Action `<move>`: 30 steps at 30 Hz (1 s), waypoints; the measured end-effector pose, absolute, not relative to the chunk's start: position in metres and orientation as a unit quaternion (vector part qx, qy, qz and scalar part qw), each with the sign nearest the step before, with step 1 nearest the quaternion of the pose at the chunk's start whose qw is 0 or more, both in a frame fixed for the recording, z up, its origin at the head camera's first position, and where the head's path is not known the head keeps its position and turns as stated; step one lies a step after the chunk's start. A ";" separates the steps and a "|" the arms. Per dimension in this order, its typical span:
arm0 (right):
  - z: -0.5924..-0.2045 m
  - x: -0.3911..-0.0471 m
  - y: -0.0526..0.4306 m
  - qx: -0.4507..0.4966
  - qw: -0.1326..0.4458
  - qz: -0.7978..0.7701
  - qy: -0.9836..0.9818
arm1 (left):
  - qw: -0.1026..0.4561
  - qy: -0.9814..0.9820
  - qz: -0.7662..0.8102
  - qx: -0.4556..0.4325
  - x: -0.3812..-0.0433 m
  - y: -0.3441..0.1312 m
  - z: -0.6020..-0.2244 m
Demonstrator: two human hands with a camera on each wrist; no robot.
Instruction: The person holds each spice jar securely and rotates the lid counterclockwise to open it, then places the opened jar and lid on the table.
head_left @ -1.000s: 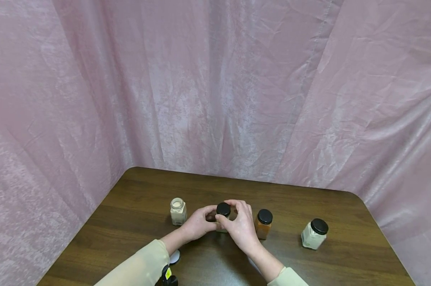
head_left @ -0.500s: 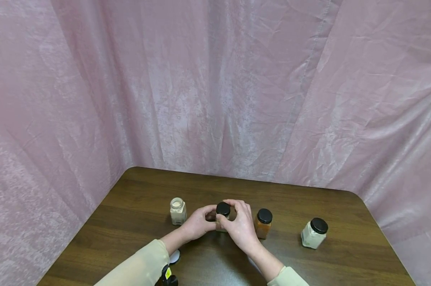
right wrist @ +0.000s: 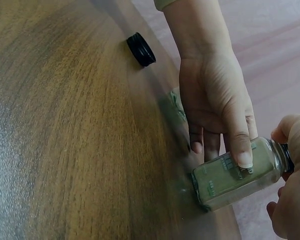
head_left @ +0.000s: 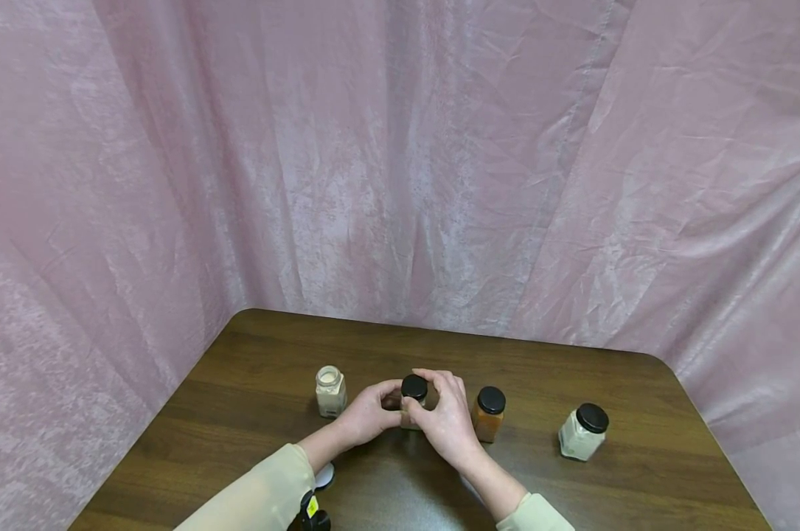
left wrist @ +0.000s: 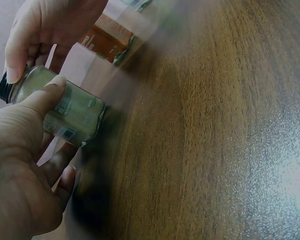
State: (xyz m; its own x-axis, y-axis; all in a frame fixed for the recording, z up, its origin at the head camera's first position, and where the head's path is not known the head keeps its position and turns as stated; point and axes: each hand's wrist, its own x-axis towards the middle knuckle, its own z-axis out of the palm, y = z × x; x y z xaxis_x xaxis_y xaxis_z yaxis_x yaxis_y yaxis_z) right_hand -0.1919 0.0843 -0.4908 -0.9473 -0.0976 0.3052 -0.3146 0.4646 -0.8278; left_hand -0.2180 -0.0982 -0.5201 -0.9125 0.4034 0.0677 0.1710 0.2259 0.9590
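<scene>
Between both hands stands a square spice jar [left wrist: 82, 112] filled with pale greenish powder, its black lid [head_left: 414, 386] on top. My left hand [head_left: 366, 414] grips the jar's body, the thumb lying along its printed side in the right wrist view. On the lid and neck, my right hand [head_left: 447, 420] has its thumb in front and fingers behind. Left of the hands, a lidless jar [head_left: 332, 398] of cream-coloured powder stands upright. A loose black lid [right wrist: 141, 50] with a whitish inside lies near my left forearm.
Just right of my right hand is a black-lidded jar of orange spice [head_left: 489, 424]. Farther right stands another black-lidded jar [head_left: 582, 440] with pale contents. A black device with a yellow patch [head_left: 312, 507] shows beside my left sleeve. Pink curtains [head_left: 400, 184] hang behind the wooden table [head_left: 273, 346].
</scene>
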 end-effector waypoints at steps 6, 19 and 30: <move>-0.489 -0.194 0.084 0.128 0.101 0.499 -0.851 | 0.097 0.773 0.600 0.181 -0.217 -0.098 -0.518; -0.489 -0.194 0.086 0.133 0.070 0.508 -0.848 | 0.100 0.772 0.601 0.181 -0.218 -0.098 -0.522; -0.488 -0.196 0.086 0.134 0.071 0.516 -0.843 | 0.106 0.778 0.592 0.184 -0.220 -0.099 -0.522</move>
State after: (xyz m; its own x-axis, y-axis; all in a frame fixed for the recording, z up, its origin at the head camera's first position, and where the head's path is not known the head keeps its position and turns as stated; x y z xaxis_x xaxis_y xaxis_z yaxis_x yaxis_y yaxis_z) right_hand -0.1957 0.0857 -0.4877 -0.9538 -0.1532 0.2585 -0.2999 0.4310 -0.8511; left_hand -0.2200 -0.0988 -0.5218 -0.9096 0.4123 0.0524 0.1603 0.2319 0.9594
